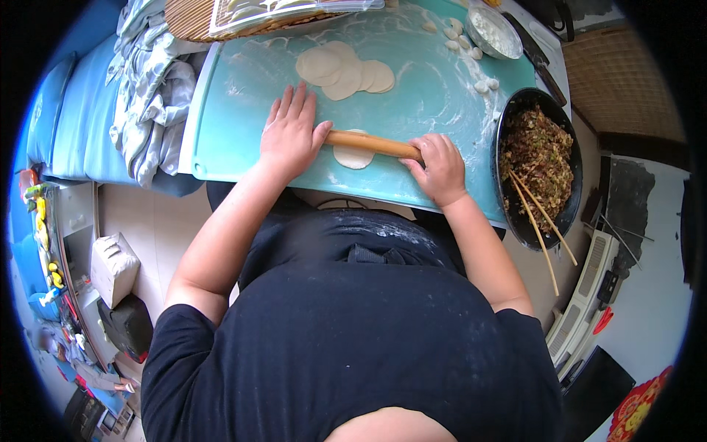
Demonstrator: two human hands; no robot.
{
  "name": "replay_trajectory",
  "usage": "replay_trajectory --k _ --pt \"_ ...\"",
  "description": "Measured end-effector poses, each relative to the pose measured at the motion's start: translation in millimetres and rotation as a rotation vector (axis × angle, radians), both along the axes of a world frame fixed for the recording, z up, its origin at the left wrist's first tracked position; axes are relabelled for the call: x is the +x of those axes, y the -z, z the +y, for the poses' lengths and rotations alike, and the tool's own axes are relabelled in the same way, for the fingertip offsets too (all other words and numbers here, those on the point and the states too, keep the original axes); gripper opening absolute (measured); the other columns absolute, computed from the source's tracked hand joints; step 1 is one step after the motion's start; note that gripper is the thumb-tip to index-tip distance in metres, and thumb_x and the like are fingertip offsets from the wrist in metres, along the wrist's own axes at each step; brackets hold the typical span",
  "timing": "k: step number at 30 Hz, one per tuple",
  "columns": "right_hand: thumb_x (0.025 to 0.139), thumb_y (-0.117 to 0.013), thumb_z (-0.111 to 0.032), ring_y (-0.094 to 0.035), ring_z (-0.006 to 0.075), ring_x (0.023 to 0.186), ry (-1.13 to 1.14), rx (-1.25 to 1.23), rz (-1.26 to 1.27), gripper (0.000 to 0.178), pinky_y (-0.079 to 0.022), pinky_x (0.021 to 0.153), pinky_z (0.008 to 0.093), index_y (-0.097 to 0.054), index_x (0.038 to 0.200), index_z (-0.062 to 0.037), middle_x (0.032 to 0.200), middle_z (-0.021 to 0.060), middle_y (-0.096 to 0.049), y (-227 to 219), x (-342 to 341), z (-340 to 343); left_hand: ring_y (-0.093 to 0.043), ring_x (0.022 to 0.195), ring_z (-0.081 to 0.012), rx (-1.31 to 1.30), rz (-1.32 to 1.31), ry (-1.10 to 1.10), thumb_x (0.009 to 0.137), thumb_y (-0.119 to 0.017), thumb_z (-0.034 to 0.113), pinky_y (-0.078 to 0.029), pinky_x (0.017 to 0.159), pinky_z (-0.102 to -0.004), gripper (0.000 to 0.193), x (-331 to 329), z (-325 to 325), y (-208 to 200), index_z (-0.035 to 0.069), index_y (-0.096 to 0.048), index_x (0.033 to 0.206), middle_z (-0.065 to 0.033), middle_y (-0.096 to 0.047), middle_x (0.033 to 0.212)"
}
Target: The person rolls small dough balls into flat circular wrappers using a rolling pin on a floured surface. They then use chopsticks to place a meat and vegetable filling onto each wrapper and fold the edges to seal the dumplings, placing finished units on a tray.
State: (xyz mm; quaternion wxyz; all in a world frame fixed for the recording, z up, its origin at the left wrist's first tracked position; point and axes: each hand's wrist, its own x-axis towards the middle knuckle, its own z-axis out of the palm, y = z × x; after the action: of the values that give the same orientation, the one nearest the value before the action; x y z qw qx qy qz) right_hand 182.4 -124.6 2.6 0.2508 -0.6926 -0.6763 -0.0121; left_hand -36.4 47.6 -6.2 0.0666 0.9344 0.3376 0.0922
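A wooden rolling pin (372,144) lies across a round dough wrapper (353,158) near the front edge of the turquoise mat (243,110). My right hand (440,168) curls around the pin's right end, its thumb below. At the other end, my left hand (293,132) lies flat with fingers stretched forward, and its thumb side touches the pin. Beyond them, several thin rolled wrappers (345,71) overlap in a pile on the floured mat. Small dough pieces (458,37) sit at the far right.
A black pan of minced filling (541,147) stands at the right with two chopsticks (536,232) leaning out. Behind it are a knife (541,62) and a bowl of flour (495,33). A woven tray (193,22) is at the far left, beside crumpled grey cloth (158,96) on a blue sofa (88,110).
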Motion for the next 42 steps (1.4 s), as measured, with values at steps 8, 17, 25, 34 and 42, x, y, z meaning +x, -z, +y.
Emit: replay_trajectory --k 8,17,25,34,42 --pt "0.083 -0.055 -0.040 -0.031 0.0336 0.126 0.103 -0.176 -0.183 0.044 -0.024 0.104 0.0477 -0.052 0.112 -0.0065 0.132 0.0154 -0.039 9 -6 -8 -0.025 0.134 -0.0322 0.048 0.028 0.021 0.094 -0.035 0.036 -0.022 0.109 -0.0414 0.057 2 0 1 -0.002 -0.031 0.136 -0.0197 -0.028 0.143" --pt "0.089 -0.045 -0.040 -0.018 0.0321 0.136 -0.052 -0.470 -0.149 0.054 -0.014 0.110 0.0494 -0.041 0.133 -0.0098 0.147 0.0099 -0.025 -16 -37 -38 -0.021 0.135 -0.0354 0.024 0.063 0.035 0.092 -0.038 0.037 -0.017 0.110 -0.0437 0.062 -24 -23 8 -0.006 -0.028 0.135 -0.0237 -0.023 0.144" --pt "0.088 -0.045 -0.042 -0.022 0.0316 0.135 0.090 -0.349 -0.248 0.055 -0.016 0.109 0.0486 -0.041 0.133 -0.0100 0.144 0.0125 -0.029 -5 5 31 -0.018 0.136 -0.0369 0.002 0.016 -0.213 0.092 -0.037 0.040 -0.016 0.110 -0.0441 0.065 9 27 14 -0.006 -0.027 0.136 -0.0239 -0.020 0.145" --pt "0.088 -0.045 -0.038 -0.022 0.0307 0.135 -0.009 -0.385 -0.323 0.052 -0.017 0.109 0.0491 -0.042 0.132 -0.0113 0.144 0.0077 -0.032 -15 -1 43 -0.020 0.135 -0.0369 -0.027 0.018 -0.293 0.093 -0.034 0.042 -0.017 0.110 -0.0435 0.063 -10 11 12 -0.007 -0.031 0.134 -0.0250 -0.023 0.143" --pt "0.086 -0.049 -0.043 -0.022 0.0326 0.135 0.017 -0.410 -0.275 0.057 -0.017 0.109 0.0488 -0.042 0.133 -0.0133 0.145 0.0081 -0.028 -3 -11 -16 -0.021 0.134 -0.0386 -0.050 0.061 -0.136 0.089 -0.042 0.041 -0.018 0.109 -0.0442 0.066 -38 -42 1 -0.007 -0.032 0.134 -0.0249 -0.021 0.144"
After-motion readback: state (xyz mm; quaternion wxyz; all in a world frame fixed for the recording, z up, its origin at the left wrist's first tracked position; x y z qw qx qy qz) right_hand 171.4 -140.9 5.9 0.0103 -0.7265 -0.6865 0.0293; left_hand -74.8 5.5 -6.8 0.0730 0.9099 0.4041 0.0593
